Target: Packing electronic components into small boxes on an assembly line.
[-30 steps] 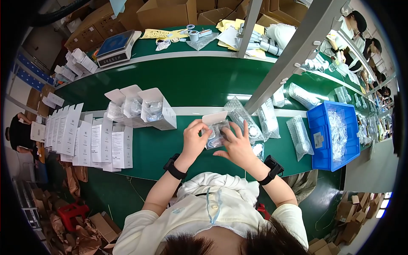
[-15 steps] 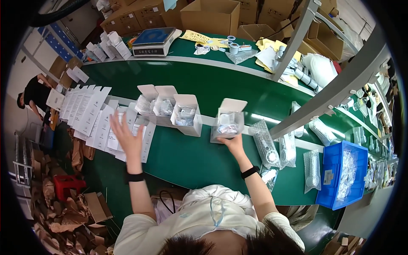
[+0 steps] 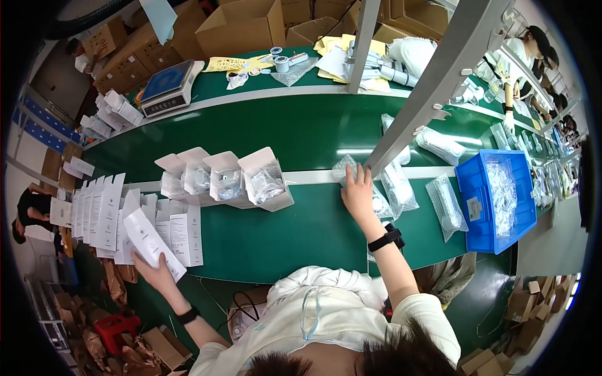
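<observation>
My left hand, at the left by the table's front edge, grips the lower end of a flat white carton. That carton is tilted in front of a row of other flat white cartons. My right hand lies across a clear bubble-wrapped package right of centre, its fingers over the wrap and hiding the package's middle. Between the hands, several open white boxes stand side by side with raised lids, clear-bagged items inside them.
More bubble-wrapped packages lie to the right, beside a blue bin of clear bags. A grey metal post slants across the table. At the back are a scale and brown cardboard boxes. Other people work at far left and right.
My right hand has let go of an open white box, now at the right end of the row, and moved to a bubble-wrapped package. My empty left hand has taken a flat carton. The view has shifted.
</observation>
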`<state>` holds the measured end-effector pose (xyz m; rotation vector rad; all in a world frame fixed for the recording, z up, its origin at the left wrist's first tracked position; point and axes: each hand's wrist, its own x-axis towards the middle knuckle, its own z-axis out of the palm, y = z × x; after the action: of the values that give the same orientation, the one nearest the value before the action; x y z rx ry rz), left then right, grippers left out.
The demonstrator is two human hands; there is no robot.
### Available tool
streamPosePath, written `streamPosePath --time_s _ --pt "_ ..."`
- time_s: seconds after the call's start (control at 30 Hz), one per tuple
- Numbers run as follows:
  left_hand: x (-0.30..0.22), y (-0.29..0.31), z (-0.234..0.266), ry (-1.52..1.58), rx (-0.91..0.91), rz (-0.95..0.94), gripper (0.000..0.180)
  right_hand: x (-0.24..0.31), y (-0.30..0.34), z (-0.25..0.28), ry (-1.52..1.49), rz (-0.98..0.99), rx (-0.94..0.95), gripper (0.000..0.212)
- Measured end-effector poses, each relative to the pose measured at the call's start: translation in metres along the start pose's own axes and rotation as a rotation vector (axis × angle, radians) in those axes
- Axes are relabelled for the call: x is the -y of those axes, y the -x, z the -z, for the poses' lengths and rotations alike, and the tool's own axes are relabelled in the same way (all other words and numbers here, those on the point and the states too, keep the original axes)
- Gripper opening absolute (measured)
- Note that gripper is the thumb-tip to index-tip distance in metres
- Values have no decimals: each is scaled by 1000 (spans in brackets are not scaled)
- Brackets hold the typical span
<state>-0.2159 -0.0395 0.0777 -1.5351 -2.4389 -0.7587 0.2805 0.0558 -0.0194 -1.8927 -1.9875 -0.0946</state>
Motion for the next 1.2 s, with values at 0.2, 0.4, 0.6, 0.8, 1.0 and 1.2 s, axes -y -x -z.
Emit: streamPosePath --time_s 0.2,0.4,0.6,0.8,1.0,1.2 --pt "-144 74 35 1012 -27 21 113 -3 -2 3 206 -166 463 72" --pt "-248 136 -20 799 483 -453 115 -19 38 75 -940 -357 12 68" --pt "-288 146 -63 868 752 -745 102 8 74 130 -1782 -827 -270 64" --pt "-298 110 -82 1370 1067 -645 74 18 67 141 -1694 -828 -393 59" --pt "-302 97 -77 935 923 -781 65 -9 45 173 -1803 -677 -936 53" --pt "-295 146 -107 1059 766 -583 79 53 10 146 -1428 -605 -1044 53"
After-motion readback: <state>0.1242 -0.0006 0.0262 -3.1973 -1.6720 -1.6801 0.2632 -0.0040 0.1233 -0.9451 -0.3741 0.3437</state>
